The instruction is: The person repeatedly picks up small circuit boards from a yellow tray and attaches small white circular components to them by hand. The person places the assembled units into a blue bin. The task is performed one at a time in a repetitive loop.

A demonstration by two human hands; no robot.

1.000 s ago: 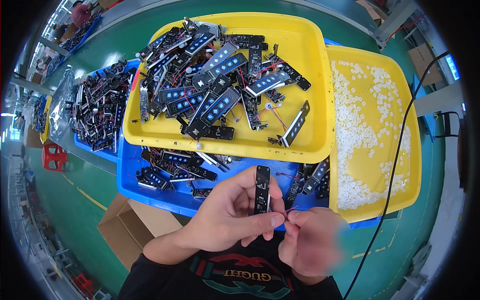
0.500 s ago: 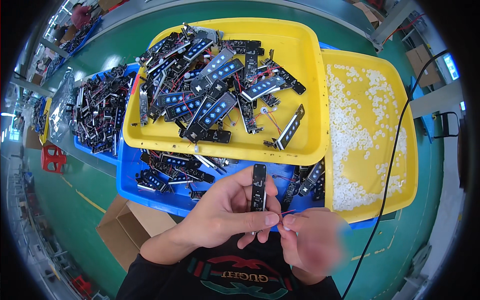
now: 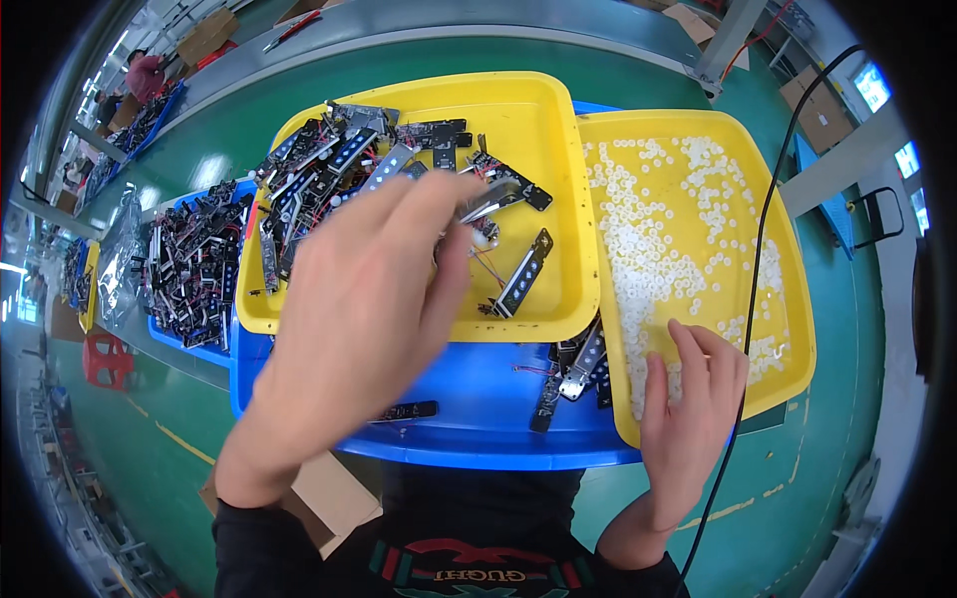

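Note:
My left hand reaches over the upper yellow tray, slightly blurred by motion. Its thumb and forefinger close on a dark circuit board with a pale edge; the palm hides part of the board pile. To the right of that hand, a separate circuit board with a row of lit windows lies tilted in the tray. My right hand hovers at the near part of the right yellow tray, thumb and fingers apart. Small white plastic rings lie scattered beneath and beyond its fingertips.
Under the yellow trays sits a blue tray with more boards. Another heaped blue bin stands left. A black cable hangs across the right tray, near my right hand. An open cardboard box is below left.
Both hands have parted, and the board they held together is out of them. My left hand moved up over the board pile; the right moved to the white rings. The view shifted slightly.

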